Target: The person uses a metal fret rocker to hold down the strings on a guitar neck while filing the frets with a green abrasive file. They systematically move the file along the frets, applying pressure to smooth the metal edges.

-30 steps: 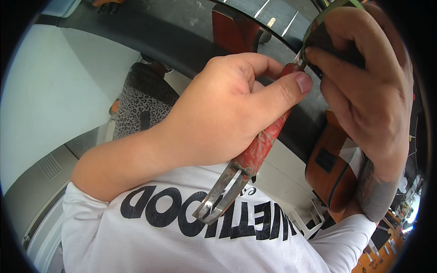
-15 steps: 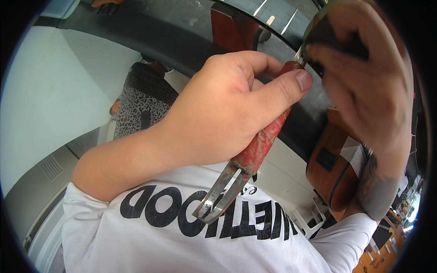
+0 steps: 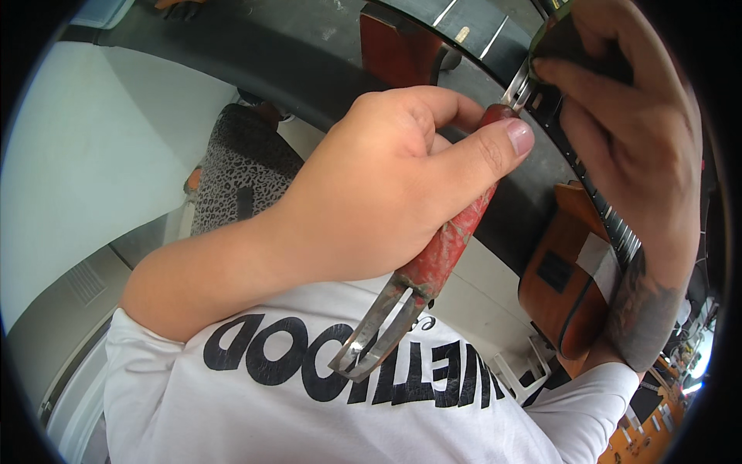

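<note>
In the head view, the left hand (image 3: 402, 182) is clasping a red-handled tool (image 3: 444, 251) around its worn grip, the thumb lying near the upper end. The tool is slanting in front of the white shirt (image 3: 309, 421), its lower metal loop (image 3: 365, 332) pointing toward the cloth, its upper prongs (image 3: 516, 86) reaching toward the right hand (image 3: 641, 131). That hand is pinching a dark, green-edged piece (image 3: 585, 50) beside the prongs; whether the two are touching, I cannot tell. The hands are close, but apart. A reddish-brown block (image 3: 394, 50) is showing against the dark tabletop (image 3: 309, 35). For good control, the left hand should be bracing the handle against rolling, its thumb sitting clear of the metal, while the right fingers should be pressing lightly and evenly, away from any edge.
</note>
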A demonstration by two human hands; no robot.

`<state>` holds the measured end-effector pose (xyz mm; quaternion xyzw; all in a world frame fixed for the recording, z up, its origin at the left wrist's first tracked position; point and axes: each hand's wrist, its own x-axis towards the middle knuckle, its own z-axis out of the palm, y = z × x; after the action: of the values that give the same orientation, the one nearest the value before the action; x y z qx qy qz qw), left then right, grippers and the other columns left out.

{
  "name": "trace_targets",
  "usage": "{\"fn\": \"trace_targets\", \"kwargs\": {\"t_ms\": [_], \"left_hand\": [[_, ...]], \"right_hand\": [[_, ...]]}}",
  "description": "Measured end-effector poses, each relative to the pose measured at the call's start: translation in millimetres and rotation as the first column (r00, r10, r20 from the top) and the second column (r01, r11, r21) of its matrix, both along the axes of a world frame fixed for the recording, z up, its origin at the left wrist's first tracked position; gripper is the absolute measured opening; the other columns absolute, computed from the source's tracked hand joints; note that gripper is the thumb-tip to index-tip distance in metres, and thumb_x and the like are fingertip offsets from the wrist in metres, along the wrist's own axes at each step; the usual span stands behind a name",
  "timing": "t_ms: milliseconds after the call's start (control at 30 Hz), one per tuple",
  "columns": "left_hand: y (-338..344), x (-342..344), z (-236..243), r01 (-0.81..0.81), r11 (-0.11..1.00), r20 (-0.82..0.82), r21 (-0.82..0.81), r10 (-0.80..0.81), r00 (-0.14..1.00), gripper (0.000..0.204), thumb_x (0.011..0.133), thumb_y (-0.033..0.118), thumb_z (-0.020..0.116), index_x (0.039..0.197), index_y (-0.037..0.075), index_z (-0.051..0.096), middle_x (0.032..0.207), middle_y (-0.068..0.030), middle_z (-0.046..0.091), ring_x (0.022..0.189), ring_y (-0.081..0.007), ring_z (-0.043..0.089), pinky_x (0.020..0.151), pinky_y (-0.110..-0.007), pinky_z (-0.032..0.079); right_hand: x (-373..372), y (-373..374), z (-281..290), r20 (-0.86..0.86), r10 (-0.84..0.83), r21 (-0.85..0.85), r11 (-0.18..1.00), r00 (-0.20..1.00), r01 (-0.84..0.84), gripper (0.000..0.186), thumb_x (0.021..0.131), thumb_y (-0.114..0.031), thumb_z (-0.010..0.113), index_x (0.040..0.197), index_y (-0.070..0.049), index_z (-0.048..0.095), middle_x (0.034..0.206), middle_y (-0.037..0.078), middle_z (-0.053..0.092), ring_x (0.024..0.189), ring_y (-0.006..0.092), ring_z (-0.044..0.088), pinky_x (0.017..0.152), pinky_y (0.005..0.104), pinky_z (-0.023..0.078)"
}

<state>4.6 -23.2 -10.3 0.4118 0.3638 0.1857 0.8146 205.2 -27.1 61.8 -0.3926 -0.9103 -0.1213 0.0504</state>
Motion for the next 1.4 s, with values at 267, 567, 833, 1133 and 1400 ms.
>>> {"fn": "trace_targets", "kwargs": {"t_ms": [267,567,833,1133,1400], "left_hand": [[-1.5,3.1,-1.1,-0.027,0.999,-0.007,0.047,0.027,1.000,0.035,0.098,0.034,0.062,0.104,-0.001,0.064,0.064,0.0020,0.057,0.049,-0.0032,0.049,0.045,-0.020,0.040],[-1.5,1.0,-0.4,-0.021,1.000,-0.017,0.001,0.021,1.000,0.032,0.099,0.032,0.062,0.103,0.000,0.064,0.064,0.0015,0.057,0.046,-0.0046,0.049,0.043,-0.021,0.039],[-0.4,0.2,0.9,-0.012,1.000,-0.022,-0.019,0.012,1.000,0.033,0.099,0.032,0.062,0.107,-0.001,0.064,0.064,0.0013,0.055,0.046,-0.0052,0.050,0.042,-0.022,0.040],[-2.2,3.7,-10.1,-0.028,0.995,-0.024,0.094,0.030,0.999,0.034,0.100,0.031,0.060,0.107,-0.002,0.064,0.065,0.0013,0.056,0.047,-0.0045,0.049,0.043,-0.021,0.040],[0.4,2.7,-2.6,0.005,0.999,0.017,0.033,-0.006,1.000,0.035,0.100,0.032,0.060,0.107,-0.003,0.064,0.063,0.0010,0.056,0.046,-0.0051,0.050,0.042,-0.021,0.040]], "right_hand": [[-2.1,-1.0,2.3,0.005,0.005,0.009,1.000,1.000,-0.005,0.028,0.056,-0.009,0.067,0.083,-0.003,0.072,0.094,0.010,0.056,0.091,0.0315,0.056,0.077,0.0412,0.046],[-3.9,0.1,1.7,0.012,0.003,0.025,1.000,1.000,-0.004,0.029,0.055,-0.011,0.067,0.082,-0.003,0.072,0.093,0.010,0.056,0.092,0.0318,0.056,0.077,0.0416,0.046],[-5.1,3.2,0.4,0.015,0.020,0.068,0.997,1.000,-0.021,0.029,0.054,-0.011,0.067,0.081,-0.004,0.072,0.092,0.009,0.056,0.093,0.0318,0.056,0.078,0.0419,0.046],[-12.2,-4.6,1.3,0.007,0.013,0.050,0.999,1.000,-0.013,0.030,0.051,-0.012,0.069,0.080,-0.003,0.072,0.093,0.009,0.057,0.095,0.0333,0.057,0.077,0.0426,0.047],[-8.3,0.6,4.7,-0.003,0.021,0.037,0.999,1.000,-0.021,0.031,0.052,-0.011,0.069,0.082,-0.003,0.072,0.094,0.009,0.057,0.093,0.0320,0.057,0.077,0.0417,0.047]]}}
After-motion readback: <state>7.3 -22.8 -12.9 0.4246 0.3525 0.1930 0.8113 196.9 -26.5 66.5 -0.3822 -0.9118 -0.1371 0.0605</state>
